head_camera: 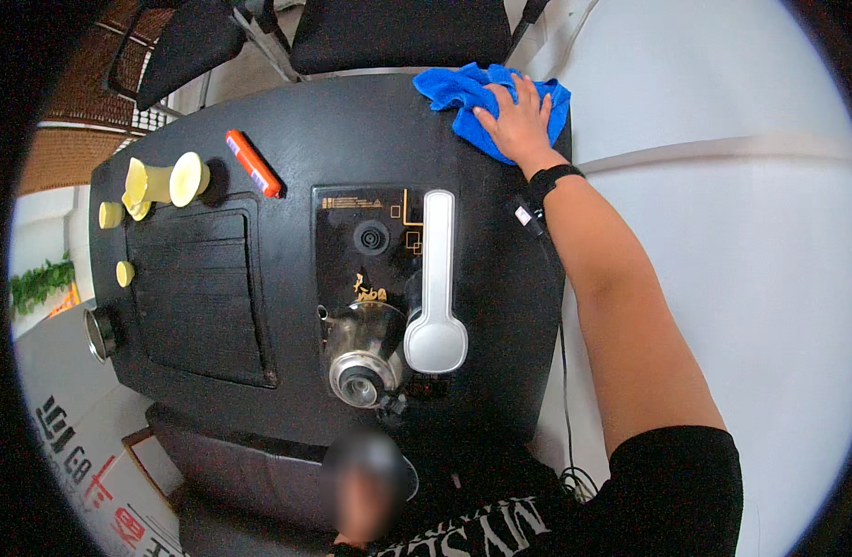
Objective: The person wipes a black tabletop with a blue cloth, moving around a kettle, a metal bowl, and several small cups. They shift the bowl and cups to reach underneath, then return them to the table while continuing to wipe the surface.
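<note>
My right hand (515,124) lies palm down, fingers spread, on a crumpled blue cloth (476,132) at the far right corner of the black table (293,111). At the bottom edge, my left hand (359,498) is mostly blurred, near a partly seen round rim (412,479); its grip cannot be made out. Between the hands, a metal kettle (366,334) stands on a black electric tea stove (335,271), beside a silver-grey spout arm (439,257). A red-orange wrapped sausage (253,163) lies left of the stove.
Pale yellow cups (110,215) and a yellow pitcher (140,182) stand around the upper left of a recessed tea tray (196,292). A metal bowl (100,335) sits at the left edge. Black chairs (401,35) stand beyond the table; a cable (564,390) hangs at its right.
</note>
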Demonstrator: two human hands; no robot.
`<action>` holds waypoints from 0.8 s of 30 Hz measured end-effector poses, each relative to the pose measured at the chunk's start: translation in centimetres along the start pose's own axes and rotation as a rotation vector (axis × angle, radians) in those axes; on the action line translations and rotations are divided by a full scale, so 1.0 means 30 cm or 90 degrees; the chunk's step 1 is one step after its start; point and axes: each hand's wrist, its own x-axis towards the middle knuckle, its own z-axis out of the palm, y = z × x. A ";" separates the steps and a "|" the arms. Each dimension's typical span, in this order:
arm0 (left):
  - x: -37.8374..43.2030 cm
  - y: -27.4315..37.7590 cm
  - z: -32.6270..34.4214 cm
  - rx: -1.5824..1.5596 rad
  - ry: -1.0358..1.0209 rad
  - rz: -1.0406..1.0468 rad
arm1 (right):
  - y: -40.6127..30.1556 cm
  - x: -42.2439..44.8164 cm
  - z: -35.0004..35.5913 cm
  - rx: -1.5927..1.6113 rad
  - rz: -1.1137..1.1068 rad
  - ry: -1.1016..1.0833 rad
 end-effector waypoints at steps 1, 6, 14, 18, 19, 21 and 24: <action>-0.021 0.015 -0.008 0.115 0.030 0.104 | 0.012 0.002 0.002 0.003 0.017 0.023; -0.086 0.129 -0.097 -0.033 0.128 0.216 | 0.058 -0.061 -0.009 0.003 0.124 0.124; -0.009 0.304 -0.136 -0.083 0.146 0.297 | 0.039 -0.601 -0.134 -0.013 0.037 0.107; 0.017 0.406 -0.154 -0.167 0.116 0.292 | -0.066 -1.110 -0.272 0.081 0.011 -0.088; 0.026 0.432 -0.161 -0.148 0.125 0.324 | -0.090 -1.243 -0.319 0.114 0.010 -0.144; 0.039 0.475 -0.179 -0.115 0.131 0.374 | -0.123 -1.499 -0.416 0.217 0.036 -0.223; 0.062 0.531 -0.182 -0.119 0.059 0.362 | -0.082 -1.803 -0.555 0.311 -0.031 -0.420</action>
